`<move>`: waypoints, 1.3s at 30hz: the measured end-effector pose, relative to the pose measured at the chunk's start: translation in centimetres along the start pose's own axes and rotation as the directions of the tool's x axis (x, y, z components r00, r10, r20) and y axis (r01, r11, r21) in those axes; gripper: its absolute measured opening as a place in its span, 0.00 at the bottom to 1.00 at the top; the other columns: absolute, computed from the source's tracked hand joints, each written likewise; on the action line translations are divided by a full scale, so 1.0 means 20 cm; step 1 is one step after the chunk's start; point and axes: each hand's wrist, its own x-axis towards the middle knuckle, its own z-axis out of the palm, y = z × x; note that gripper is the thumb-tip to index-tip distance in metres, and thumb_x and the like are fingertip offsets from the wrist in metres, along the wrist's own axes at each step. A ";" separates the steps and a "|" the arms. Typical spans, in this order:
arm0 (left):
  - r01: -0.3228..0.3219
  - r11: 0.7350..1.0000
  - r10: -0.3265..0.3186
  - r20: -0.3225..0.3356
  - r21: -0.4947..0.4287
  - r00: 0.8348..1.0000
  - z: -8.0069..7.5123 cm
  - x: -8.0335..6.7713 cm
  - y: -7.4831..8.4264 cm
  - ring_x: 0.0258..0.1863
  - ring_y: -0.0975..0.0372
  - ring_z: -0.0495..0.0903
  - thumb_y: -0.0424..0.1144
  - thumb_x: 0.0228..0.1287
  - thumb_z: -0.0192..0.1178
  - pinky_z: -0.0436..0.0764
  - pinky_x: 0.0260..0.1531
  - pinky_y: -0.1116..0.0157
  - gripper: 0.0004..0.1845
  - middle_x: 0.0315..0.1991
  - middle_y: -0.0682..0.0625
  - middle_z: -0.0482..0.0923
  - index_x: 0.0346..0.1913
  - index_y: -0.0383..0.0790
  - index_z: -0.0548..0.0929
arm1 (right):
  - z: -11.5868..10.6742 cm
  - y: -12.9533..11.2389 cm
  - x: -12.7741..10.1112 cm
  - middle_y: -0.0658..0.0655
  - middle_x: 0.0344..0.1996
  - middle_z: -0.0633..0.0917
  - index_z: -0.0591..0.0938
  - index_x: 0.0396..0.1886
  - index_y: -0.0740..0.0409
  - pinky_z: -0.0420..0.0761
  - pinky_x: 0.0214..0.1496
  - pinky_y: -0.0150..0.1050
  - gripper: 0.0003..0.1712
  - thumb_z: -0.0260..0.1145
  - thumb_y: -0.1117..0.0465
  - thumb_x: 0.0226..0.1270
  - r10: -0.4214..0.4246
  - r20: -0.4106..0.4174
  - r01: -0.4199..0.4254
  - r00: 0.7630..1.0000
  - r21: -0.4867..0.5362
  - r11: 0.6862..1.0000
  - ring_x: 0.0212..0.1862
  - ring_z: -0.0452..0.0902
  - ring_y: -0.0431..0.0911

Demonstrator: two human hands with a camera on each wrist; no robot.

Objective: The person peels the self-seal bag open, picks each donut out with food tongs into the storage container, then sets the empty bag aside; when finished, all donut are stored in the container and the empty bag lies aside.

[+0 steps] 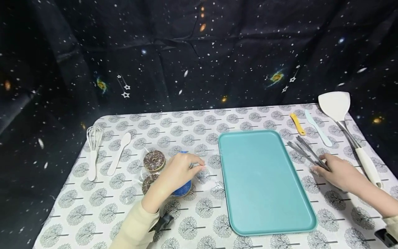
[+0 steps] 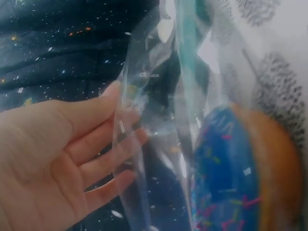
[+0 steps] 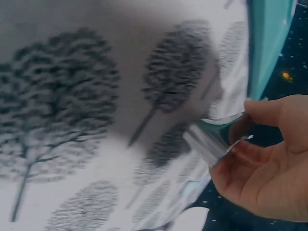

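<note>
At the far left, well apart from the left hand, we see a white balloon whisk [image 1: 94, 152], and between it and that hand a slim white spoon [image 1: 119, 155]. Just left of the left hand lie a round doughnut with dark brown sprinkled icing [image 1: 149, 160] and, nearer us, a second brown-iced doughnut [image 1: 148, 182], partly hidden by the wrist. Partly under the hand is a doughnut with bright blue icing and coloured sprinkles [image 1: 182, 189], inside a clear, crinkled plastic bag [image 2: 154, 106]. Our left hand [image 1: 178, 170] pinches that bag's edge between thumb and fingers. Between our hands lies a rectangular teal tray with rounded corners [image 1: 265, 183]. Our right hand [image 1: 340, 172] grips a pair of grey metal tongs [image 1: 312, 152], their tips spread and pointing away, beside the tray's edge. Beyond that hand are a short yellow utensil [image 1: 297, 123] and a pale blue knife [image 1: 318, 128]. Just to its right, we find a long turner with white blade and handle [image 1: 335, 106].
</note>
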 end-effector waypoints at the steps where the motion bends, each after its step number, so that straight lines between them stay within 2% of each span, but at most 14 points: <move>1: -0.008 1.000 0.008 0.013 -0.002 1.000 -0.01 0.00 0.00 0.44 0.60 0.83 0.44 0.58 0.64 0.80 0.49 0.61 0.07 0.40 0.53 0.85 0.37 0.46 0.87 | -0.01 -0.02 0.01 0.60 0.26 0.78 0.66 0.55 0.77 0.76 0.26 0.47 0.35 0.56 0.47 0.69 -0.012 -0.016 0.012 1.000 -0.002 1.000 0.28 0.75 0.52; 3: -0.031 1.000 0.031 0.038 -0.003 0.999 -0.02 0.00 -0.01 0.43 0.61 0.83 0.44 0.58 0.64 0.80 0.49 0.62 0.08 0.39 0.53 0.85 0.37 0.45 0.87 | -0.02 -0.06 0.02 0.67 0.34 0.78 0.67 0.57 0.75 0.77 0.31 0.54 0.35 0.57 0.46 0.69 -0.040 -0.062 0.040 0.997 0.003 0.999 0.34 0.76 0.58; 5: -0.071 0.997 0.071 0.048 -0.003 0.996 -0.02 0.00 -0.01 0.42 0.61 0.83 0.43 0.59 0.64 0.80 0.48 0.63 0.08 0.38 0.53 0.85 0.36 0.44 0.87 | -0.02 -0.10 0.03 0.70 0.41 0.77 0.67 0.59 0.71 0.78 0.30 0.53 0.34 0.57 0.46 0.68 -0.072 -0.115 0.074 0.991 0.009 0.997 0.34 0.76 0.59; 8: -0.132 0.991 0.131 0.044 0.017 0.990 -0.03 0.00 -0.02 0.41 0.62 0.83 0.43 0.60 0.63 0.81 0.47 0.64 0.08 0.38 0.53 0.85 0.37 0.44 0.87 | -0.02 -0.18 0.05 0.66 0.44 0.75 0.70 0.60 0.65 0.79 0.29 0.46 0.30 0.60 0.49 0.67 -0.182 -0.200 0.191 0.963 0.030 0.981 0.33 0.76 0.51; 10: -0.165 0.986 0.164 0.027 0.029 0.986 -0.03 0.00 -0.03 0.40 0.63 0.83 0.43 0.60 0.62 0.81 0.46 0.66 0.07 0.37 0.54 0.85 0.37 0.45 0.87 | 0.00 -0.23 0.06 0.58 0.41 0.76 0.73 0.59 0.61 0.77 0.25 0.37 0.27 0.64 0.53 0.64 -0.283 -0.249 0.301 0.926 0.038 0.953 0.31 0.73 0.41; 12: -0.181 0.982 0.181 0.011 0.045 0.983 -0.04 0.01 -0.03 0.40 0.64 0.83 0.43 0.60 0.62 0.81 0.45 0.67 0.07 0.37 0.55 0.85 0.37 0.46 0.87 | 0.01 -0.29 0.09 0.52 0.38 0.76 0.75 0.57 0.57 0.77 0.26 0.32 0.25 0.67 0.56 0.61 -0.385 -0.275 0.407 0.881 0.025 0.913 0.31 0.72 0.36; 15: -0.189 0.981 0.189 -0.007 0.051 0.982 -0.04 0.00 -0.03 0.40 0.64 0.83 0.44 0.60 0.62 0.81 0.45 0.66 0.07 0.36 0.56 0.85 0.36 0.46 0.87 | 0.04 -0.39 0.13 0.48 0.37 0.78 0.77 0.56 0.54 0.79 0.28 0.31 0.25 0.69 0.56 0.58 -0.501 -0.273 0.517 0.822 -0.015 0.856 0.31 0.73 0.33; 20: -0.203 0.978 0.205 -0.020 0.049 0.979 -0.04 -0.01 -0.04 0.40 0.64 0.83 0.45 0.60 0.63 0.81 0.47 0.65 0.08 0.36 0.55 0.85 0.36 0.46 0.87 | 0.07 -0.57 0.18 0.46 0.43 0.81 0.78 0.56 0.51 0.82 0.38 0.37 0.24 0.66 0.51 0.61 -0.646 -0.201 0.641 0.736 -0.101 0.761 0.38 0.78 0.38; 24: -0.218 0.975 0.220 -0.042 0.054 0.975 -0.06 -0.01 -0.04 0.39 0.64 0.83 0.45 0.58 0.64 0.80 0.48 0.65 0.08 0.35 0.55 0.86 0.35 0.46 0.87 | 0.09 -0.68 0.23 0.46 0.42 0.82 0.80 0.54 0.51 0.81 0.45 0.42 0.23 0.66 0.50 0.60 -0.726 -0.181 0.708 0.663 -0.163 0.687 0.42 0.79 0.41; 26: -0.218 0.974 0.221 -0.049 0.058 0.974 -0.06 -0.01 -0.04 0.40 0.64 0.83 0.44 0.58 0.64 0.80 0.48 0.65 0.07 0.36 0.55 0.86 0.36 0.46 0.87 | 0.10 -0.72 0.25 0.46 0.41 0.83 0.80 0.54 0.51 0.81 0.47 0.43 0.23 0.67 0.49 0.59 -0.744 -0.179 0.721 0.644 -0.183 0.668 0.43 0.79 0.41; 28: -0.216 0.974 0.220 -0.052 0.066 0.974 -0.07 -0.01 -0.04 0.40 0.64 0.83 0.44 0.58 0.64 0.80 0.49 0.64 0.07 0.36 0.55 0.86 0.36 0.46 0.87 | 0.11 -0.75 0.28 0.46 0.40 0.83 0.80 0.53 0.51 0.81 0.47 0.42 0.23 0.67 0.50 0.59 -0.752 -0.177 0.726 0.635 -0.196 0.659 0.42 0.80 0.41; 32: -0.235 0.969 0.239 -0.052 0.068 0.970 -0.09 -0.01 -0.04 0.40 0.64 0.83 0.43 0.61 0.62 0.79 0.50 0.64 0.07 0.37 0.55 0.86 0.37 0.46 0.87 | 0.14 -0.82 0.31 0.47 0.39 0.83 0.80 0.53 0.52 0.81 0.43 0.40 0.24 0.69 0.50 0.58 -0.751 -0.176 0.721 0.636 -0.210 0.660 0.39 0.79 0.40; 36: -0.255 0.965 0.259 -0.070 0.054 0.963 -0.09 -0.01 -0.05 0.39 0.64 0.83 0.42 0.61 0.62 0.79 0.50 0.64 0.07 0.36 0.55 0.86 0.36 0.46 0.87 | 0.16 -0.90 0.32 0.49 0.37 0.83 0.79 0.54 0.56 0.82 0.42 0.40 0.26 0.69 0.50 0.58 -0.739 -0.190 0.722 0.646 -0.164 0.673 0.34 0.78 0.40; 39: -0.254 0.966 0.258 -0.088 0.048 0.962 -0.09 -0.01 -0.05 0.40 0.64 0.83 0.42 0.61 0.62 0.79 0.51 0.64 0.06 0.36 0.55 0.86 0.37 0.46 0.87 | 0.19 -0.95 0.33 0.50 0.35 0.84 0.79 0.53 0.58 0.82 0.40 0.38 0.26 0.68 0.50 0.58 -0.721 -0.202 0.712 0.663 -0.129 0.690 0.32 0.78 0.39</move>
